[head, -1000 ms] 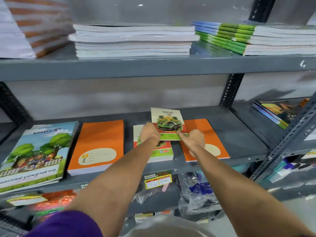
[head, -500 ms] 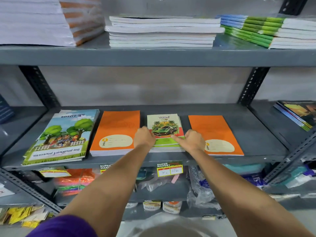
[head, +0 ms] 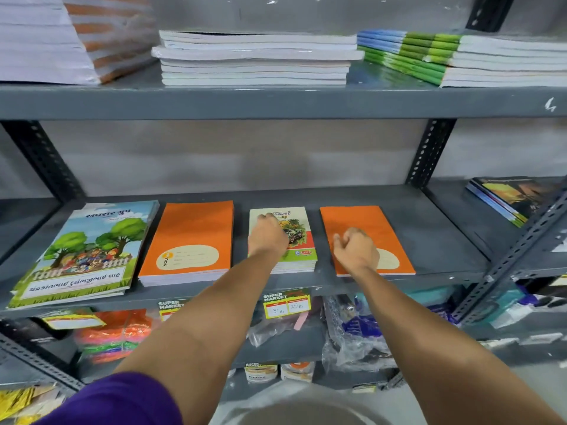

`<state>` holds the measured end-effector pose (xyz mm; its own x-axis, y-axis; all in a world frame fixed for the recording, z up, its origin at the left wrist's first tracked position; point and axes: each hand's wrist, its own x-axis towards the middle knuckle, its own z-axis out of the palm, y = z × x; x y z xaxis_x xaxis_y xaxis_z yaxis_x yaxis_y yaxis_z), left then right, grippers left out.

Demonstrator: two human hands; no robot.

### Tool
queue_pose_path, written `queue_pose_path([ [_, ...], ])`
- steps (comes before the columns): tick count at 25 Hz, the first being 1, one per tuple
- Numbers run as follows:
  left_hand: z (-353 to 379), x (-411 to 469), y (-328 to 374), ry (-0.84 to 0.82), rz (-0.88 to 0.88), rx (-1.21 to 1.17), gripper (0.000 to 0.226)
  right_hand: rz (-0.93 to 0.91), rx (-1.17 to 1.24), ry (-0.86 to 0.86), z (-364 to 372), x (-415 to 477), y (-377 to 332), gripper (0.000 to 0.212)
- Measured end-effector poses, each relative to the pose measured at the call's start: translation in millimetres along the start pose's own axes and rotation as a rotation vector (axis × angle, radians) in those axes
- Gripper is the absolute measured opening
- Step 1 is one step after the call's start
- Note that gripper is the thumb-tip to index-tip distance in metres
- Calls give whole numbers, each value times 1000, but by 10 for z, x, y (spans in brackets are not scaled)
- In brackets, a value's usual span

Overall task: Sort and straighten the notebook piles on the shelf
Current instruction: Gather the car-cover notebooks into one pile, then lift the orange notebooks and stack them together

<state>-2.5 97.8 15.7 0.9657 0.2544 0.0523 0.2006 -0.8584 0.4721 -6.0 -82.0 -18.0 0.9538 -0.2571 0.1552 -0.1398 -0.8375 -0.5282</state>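
Observation:
Four notebook piles lie in a row on the middle grey shelf [head: 429,228]. From the left: a tree-picture pile [head: 82,256], an orange pile [head: 190,240], a small green car-cover pile [head: 299,240] and a thin orange notebook [head: 365,222]. My left hand [head: 267,234] rests flat on top of the car-cover pile, fingers pointing to the back. My right hand [head: 354,248] hovers over or touches the right orange notebook with fingers loosely curled and nothing held.
The upper shelf [head: 276,101] carries white notebook stacks [head: 254,59], a green-spined stack [head: 460,59] and a tall pile at left [head: 61,35]. Dark books [head: 512,197] lie on the neighbouring shelf at right. Bagged goods and price tags [head: 287,306] hang below.
The car-cover notebook has been laid squarely onto its pile. My left hand moved onto its cover and my right hand shifted right over the orange notebook.

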Motion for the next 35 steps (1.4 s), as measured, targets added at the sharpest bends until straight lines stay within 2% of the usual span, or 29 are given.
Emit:
queue_pose_path([
  [3, 218, -92, 337, -83, 94, 28, 28, 122, -32, 65, -147, 171, 314, 22],
  [7, 510, -160, 696, -157, 215, 114, 32, 302, -240, -30, -331, 274, 684, 43],
  [10, 636, -148, 866, -231, 223, 191, 37, 296, -266, -132, -387, 301, 865, 50],
  [12, 703, -130, 920, -291, 166, 166, 31, 279, -262, -130, -393, 310, 898, 50],
  [14, 787, -116, 956, -341, 78, 66, 27, 293, -226, -121, -398, 302, 908, 52],
  [17, 864, -77, 975, -329, -11, -47, 27, 349, -128, -107, -397, 318, 938, 49],
  [20, 846, -57, 1019, -332, -65, -177, 37, 400, 130, -59, -396, 305, 991, 37],
  [22, 818, -48, 1088, -332, -57, -239, 36, 403, 257, 3, -416, 292, 1008, 38],
  [26, 626, 13, 1065, -296, 30, -374, 35, 383, 332, 49, -459, 315, 884, 32],
  [29, 359, 79, 965, -254, 71, -528, 36, 399, 467, 83, -439, 305, 708, 40],
  [32, 80, 164, 717, -201, 54, -591, 36, 384, 595, 103, -395, 264, 355, 39],
  [35, -172, 258, 223, -149, -17, -637, 36, 279, 605, 61, -225, 213, -116, 35],
])
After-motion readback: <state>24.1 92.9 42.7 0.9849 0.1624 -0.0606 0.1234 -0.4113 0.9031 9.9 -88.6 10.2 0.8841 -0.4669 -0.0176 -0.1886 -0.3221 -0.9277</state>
